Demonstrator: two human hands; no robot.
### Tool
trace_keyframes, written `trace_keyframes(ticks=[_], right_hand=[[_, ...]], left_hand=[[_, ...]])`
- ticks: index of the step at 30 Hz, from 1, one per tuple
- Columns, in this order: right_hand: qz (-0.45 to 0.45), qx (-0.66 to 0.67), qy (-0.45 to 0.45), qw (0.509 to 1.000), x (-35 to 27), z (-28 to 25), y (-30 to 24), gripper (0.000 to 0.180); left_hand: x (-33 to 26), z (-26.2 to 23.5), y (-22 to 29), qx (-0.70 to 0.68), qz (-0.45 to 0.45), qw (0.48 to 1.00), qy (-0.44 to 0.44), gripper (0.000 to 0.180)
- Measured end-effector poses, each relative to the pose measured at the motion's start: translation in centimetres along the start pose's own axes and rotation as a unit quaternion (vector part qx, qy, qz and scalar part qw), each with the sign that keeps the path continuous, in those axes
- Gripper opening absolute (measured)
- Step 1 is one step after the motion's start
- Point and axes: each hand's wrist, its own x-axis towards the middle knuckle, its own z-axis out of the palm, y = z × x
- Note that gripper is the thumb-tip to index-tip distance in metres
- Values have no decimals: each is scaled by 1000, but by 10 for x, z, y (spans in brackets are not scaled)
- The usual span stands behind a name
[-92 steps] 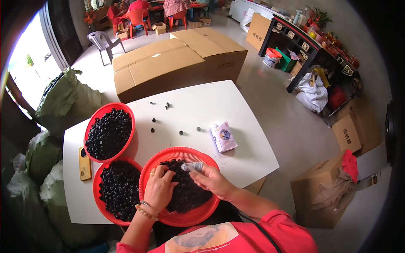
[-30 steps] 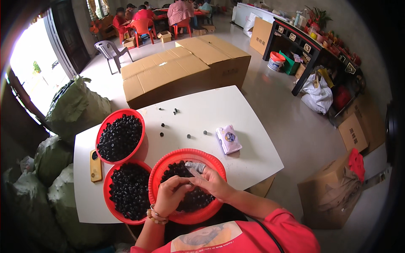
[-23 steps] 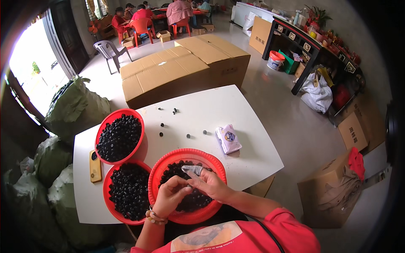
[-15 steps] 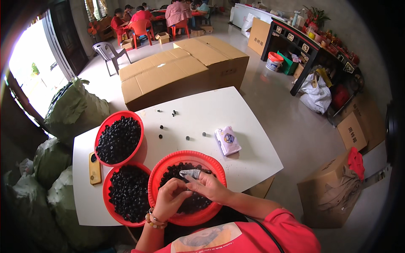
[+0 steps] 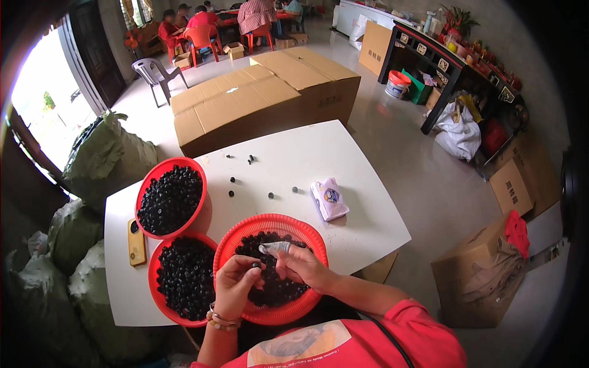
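Your left hand (image 5: 236,283) pinches a small black piece (image 5: 256,265), your right hand (image 5: 299,267) pinches a silvery piece (image 5: 274,247), both over the red basket (image 5: 245,236) overhanging the desk (image 5: 343,184) near edge.

left hand (image 5: 236,283) perhaps now pinching black piece (image 5: 256,265)

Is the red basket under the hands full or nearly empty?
Partly full: the red basket holds a low heap of small black pieces, with bare mesh around its rim.

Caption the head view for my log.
Left hand pinches a small black piece; right hand holds a silvery tool over a red basket.
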Motion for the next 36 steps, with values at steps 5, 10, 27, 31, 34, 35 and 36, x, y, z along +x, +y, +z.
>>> trace_keyframes(ticks=[5,10,27,31,34,35,36], right_hand=[[0,-71,-15,997,2,-3,6,31],[-48,-98,-22,994,-1,5,7,27],[-121,-127,-32,984,-7,18,4,33],[-116,-116,-30,986,-7,17,6,32],[-114,-127,-32,985,-7,18,5,33],[-119,-129,-30,984,-7,18,5,33],[-124,-131,-28,983,-7,18,6,33]], left_hand=[[0,-1,-4,-50,22,998,31,14],[-3,-4,-9,-102,2,993,56,11],[-8,-1,-10,-198,19,980,13,14],[-9,-2,-11,-193,25,981,14,14],[-9,-2,-11,-193,21,981,26,15],[-9,-2,-10,-198,11,980,22,16],[-9,-2,-8,-203,3,979,18,16]])
